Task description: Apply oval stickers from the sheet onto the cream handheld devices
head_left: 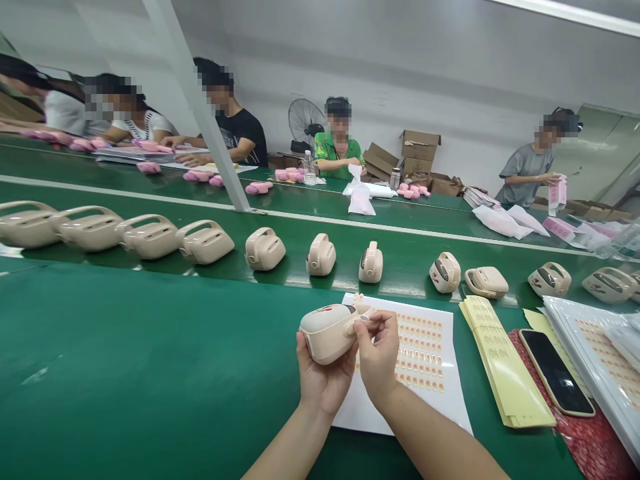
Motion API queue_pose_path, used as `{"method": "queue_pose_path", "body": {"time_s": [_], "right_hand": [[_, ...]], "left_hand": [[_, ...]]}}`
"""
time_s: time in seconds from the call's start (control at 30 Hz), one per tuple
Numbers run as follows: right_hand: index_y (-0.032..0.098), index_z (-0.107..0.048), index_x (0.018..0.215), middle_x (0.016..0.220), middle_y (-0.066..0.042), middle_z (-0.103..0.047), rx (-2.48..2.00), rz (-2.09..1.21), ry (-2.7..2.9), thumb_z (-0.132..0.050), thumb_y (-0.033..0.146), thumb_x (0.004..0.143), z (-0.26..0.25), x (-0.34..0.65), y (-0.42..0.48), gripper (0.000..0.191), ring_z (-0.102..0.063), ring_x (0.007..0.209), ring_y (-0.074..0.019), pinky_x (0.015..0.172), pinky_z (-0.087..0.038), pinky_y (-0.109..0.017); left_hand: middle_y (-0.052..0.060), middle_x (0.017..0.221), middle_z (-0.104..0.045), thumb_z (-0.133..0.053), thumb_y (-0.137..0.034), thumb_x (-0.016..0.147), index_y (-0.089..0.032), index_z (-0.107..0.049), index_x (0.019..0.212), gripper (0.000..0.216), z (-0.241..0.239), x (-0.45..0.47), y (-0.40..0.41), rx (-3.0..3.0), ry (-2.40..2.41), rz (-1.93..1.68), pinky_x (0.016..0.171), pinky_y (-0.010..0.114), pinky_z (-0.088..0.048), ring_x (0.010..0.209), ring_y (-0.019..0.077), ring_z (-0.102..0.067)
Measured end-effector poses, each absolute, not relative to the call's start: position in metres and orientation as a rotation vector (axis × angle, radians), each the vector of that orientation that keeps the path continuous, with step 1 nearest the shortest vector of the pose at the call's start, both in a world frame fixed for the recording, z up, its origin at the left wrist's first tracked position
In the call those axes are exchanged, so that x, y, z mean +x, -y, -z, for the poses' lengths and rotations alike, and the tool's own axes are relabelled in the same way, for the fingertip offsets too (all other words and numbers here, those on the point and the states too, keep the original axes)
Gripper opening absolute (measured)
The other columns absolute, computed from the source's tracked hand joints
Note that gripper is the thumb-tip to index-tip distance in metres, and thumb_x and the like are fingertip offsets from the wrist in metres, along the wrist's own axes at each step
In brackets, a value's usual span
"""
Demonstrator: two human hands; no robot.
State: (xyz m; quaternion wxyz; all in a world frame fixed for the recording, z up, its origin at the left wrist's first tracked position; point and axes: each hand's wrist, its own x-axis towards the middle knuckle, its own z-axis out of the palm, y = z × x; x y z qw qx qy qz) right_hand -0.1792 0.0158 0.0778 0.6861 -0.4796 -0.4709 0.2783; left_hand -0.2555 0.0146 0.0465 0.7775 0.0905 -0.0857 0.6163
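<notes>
beige device (325, 337) cupped in left hand (326, 381), right hand (379, 350) pinching its side, green table (150, 373), white wall (410, 100)

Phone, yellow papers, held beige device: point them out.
Phone (557, 372), head view: its dark screen.
Yellow papers (505, 365), head view: middle of the top sheet.
Held beige device (330, 339), head view: side of its body.

held device (325, 337): beige | sticker sheet (420, 357): white, orange-dotted rows | tabletop (150, 367): green | paper stack (507, 377): yellow
</notes>
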Motion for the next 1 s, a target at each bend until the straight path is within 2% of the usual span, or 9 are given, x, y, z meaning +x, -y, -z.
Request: {"method": "queue_pose_path", "body": {"time_s": [0.23,0.37,0.47,0.57,0.63,0.7,0.8,0.87,1.0], "right_hand": [[0.023,-0.049,0.084,0.073,-0.002,-0.062,-1.081,-0.203,1.42,-0.051,0.025,0.079,-0.062,-0.171,-0.024,0.006,-0.059,0.065,-0.0168,0.062,-0.044,-0.033],[0.024,-0.047,0.11,0.09,-0.007,-0.066,-1.126,-0.142,1.619,-0.051,0.028,0.081,-0.059,-0.163,-0.029,0.029,-0.062,0.084,-0.0224,0.074,-0.043,-0.039],[0.021,-0.038,0.123,0.11,-0.012,-0.058,-1.172,-0.273,1.537,-0.056,0.033,0.077,-0.065,-0.16,-0.029,0.051,-0.057,0.097,-0.0252,0.079,-0.043,-0.041],[0.02,-0.035,0.125,0.109,-0.011,-0.054,-1.189,-0.54,1.404,-0.057,0.036,0.075,-0.071,-0.159,-0.029,0.057,-0.057,0.071,-0.0167,0.068,-0.048,-0.035],[0.02,-0.034,0.126,0.104,-0.008,-0.053,-1.188,-0.726,1.326,-0.052,0.036,0.078,-0.073,-0.158,-0.031,0.054,-0.049,0.054,-0.0099,0.059,-0.048,-0.031],[0.019,-0.033,0.127,0.103,-0.008,-0.051,-1.201,-0.837,1.272,-0.051,0.038,0.079,-0.073,-0.158,-0.032,0.055,-0.048,0.053,-0.0085,0.058,-0.048,-0.029],[0.02,-0.034,0.128,0.107,-0.009,-0.049,-1.228,-0.845,1.273,-0.06,0.039,0.073,-0.069,-0.158,-0.032,0.064,-0.055,0.073,-0.0148,0.068,-0.049,-0.031],[0.02,-0.035,0.128,0.108,-0.01,-0.05,-1.226,-0.814,1.317,-0.063,0.039,0.071,-0.064,-0.158,-0.033,0.067,-0.055,0.09,-0.0198,0.075,-0.048,-0.034],[0.019,-0.039,0.126,0.105,-0.011,-0.051,-1.274,-0.751,1.369,-0.06,0.037,0.073,-0.062,-0.147,-0.045,0.059,-0.052,0.099,-0.0232,0.079,-0.047,-0.038]], "left_hand": [[0.01,0.102,-0.069,-0.047,-0.037,0.083,-0.022,-0.052,0.12,0.04,-0.049,-0.257,-0.015,0.142,0.105,-1.352,0.08,0.029,-0.052,0.096,0.0229,-0.064],[0.009,0.104,-0.069,-0.048,-0.035,0.083,-0.025,-0.05,0.122,0.041,-0.048,-0.259,-0.016,0.119,0.046,-1.369,0.079,0.029,-0.052,0.096,0.023,-0.063],[0.01,0.108,-0.067,-0.052,-0.035,0.081,-0.025,-0.05,0.122,0.043,-0.045,-0.261,-0.018,0.154,0.048,-1.358,0.081,0.03,-0.051,0.102,0.0251,-0.06],[0.009,0.111,-0.066,-0.052,-0.035,0.081,-0.027,-0.049,0.123,0.043,-0.042,-0.262,-0.018,0.201,0.094,-1.328,0.082,0.031,-0.051,0.104,0.0249,-0.059],[0.008,0.111,-0.066,-0.051,-0.037,0.081,-0.027,-0.05,0.123,0.043,-0.04,-0.262,-0.018,0.226,0.116,-1.299,0.082,0.031,-0.051,0.106,0.0256,-0.058],[0.008,0.111,-0.066,-0.052,-0.039,0.08,-0.026,-0.052,0.121,0.043,-0.04,-0.262,-0.017,0.239,0.125,-1.28,0.082,0.03,-0.051,0.108,0.0262,-0.057],[0.009,0.11,-0.066,-0.049,-0.038,0.082,-0.024,-0.05,0.122,0.042,-0.041,-0.26,-0.015,0.22,0.139,-1.28,0.084,0.03,-0.05,0.105,0.0238,-0.059],[0.009,0.111,-0.066,-0.047,-0.037,0.084,-0.025,-0.047,0.125,0.043,-0.041,-0.26,-0.016,0.204,0.135,-1.281,0.085,0.031,-0.05,0.104,0.0226,-0.06],[0.009,0.11,-0.066,-0.053,-0.036,0.081,-0.025,-0.05,0.122,0.043,-0.035,-0.264,-0.021,0.24,0.072,-1.291,0.083,0.032,-0.051,0.105,0.0254,-0.059]]}}
